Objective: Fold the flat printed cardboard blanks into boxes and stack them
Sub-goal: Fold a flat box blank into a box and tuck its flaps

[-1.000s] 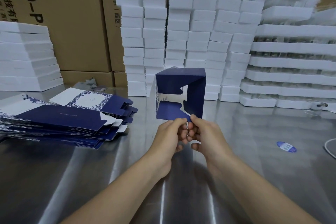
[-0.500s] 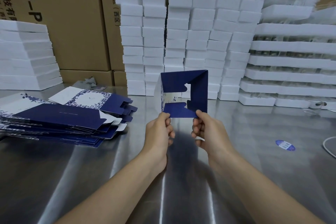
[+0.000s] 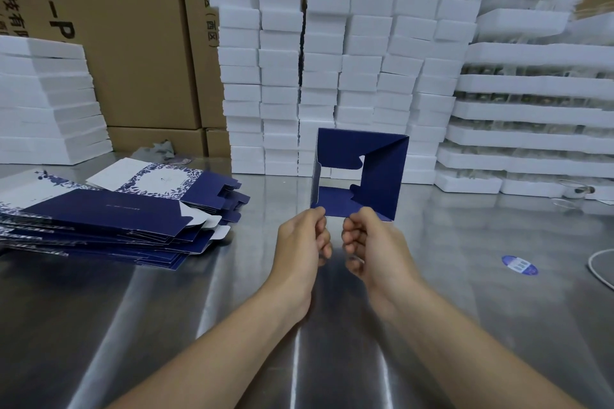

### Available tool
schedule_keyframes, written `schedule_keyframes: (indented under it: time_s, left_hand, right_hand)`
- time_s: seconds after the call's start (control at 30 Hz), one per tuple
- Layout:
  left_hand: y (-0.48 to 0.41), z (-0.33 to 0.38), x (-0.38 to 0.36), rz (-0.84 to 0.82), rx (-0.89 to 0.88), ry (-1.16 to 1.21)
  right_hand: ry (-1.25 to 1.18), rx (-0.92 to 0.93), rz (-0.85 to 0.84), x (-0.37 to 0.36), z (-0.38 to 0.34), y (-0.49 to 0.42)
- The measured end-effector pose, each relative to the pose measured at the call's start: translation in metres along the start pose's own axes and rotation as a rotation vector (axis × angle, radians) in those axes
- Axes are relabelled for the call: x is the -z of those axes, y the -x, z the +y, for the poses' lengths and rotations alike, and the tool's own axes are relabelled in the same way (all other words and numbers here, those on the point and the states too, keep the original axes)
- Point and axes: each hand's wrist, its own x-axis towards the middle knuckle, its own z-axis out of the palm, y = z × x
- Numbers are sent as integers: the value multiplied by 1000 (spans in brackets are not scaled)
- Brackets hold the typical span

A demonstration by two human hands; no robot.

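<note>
Head view: box (image 3: 382, 176) pinched just above hands (image 3: 300, 242).

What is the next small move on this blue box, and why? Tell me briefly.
Probably tuck the notched flaps together to lock the end. The left hand and right hand pinch the blue box at its lower edge, and a gap between the flaps shows white foam behind.

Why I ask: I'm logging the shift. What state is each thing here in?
Box: opened into a tube, end flaps partly folded, held up.
Left hand: pinches box's lower left corner.
Right hand: pinches box's lower edge.
Flat blanks: unfolded, piled on table.
Foam blocks: stacked in columns.
</note>
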Motion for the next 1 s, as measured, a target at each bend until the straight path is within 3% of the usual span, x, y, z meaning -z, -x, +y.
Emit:
schedule_keyframes:
  time_s: [0.13,0.27,0.63,0.87,1.0]
  left_hand:
    - [1,-3,-2,-17,-3,-25]
    - [4,-6,-6,-44,-37,-34]
    - [1,-4,-3,55,-120,-150]
    - [-2,-9,-3,-33,-55,-137]
    - [-3,-7,-2,10,-33,-66]
  right_hand:
    - [37,35,44,-2,0,4]
    - [23,82,-31,-8,0,10]
    - [139,80,-107,-10,1,12]
    - [51,50,24,-8,3,5]
    - [79,33,16,-3,1,0]
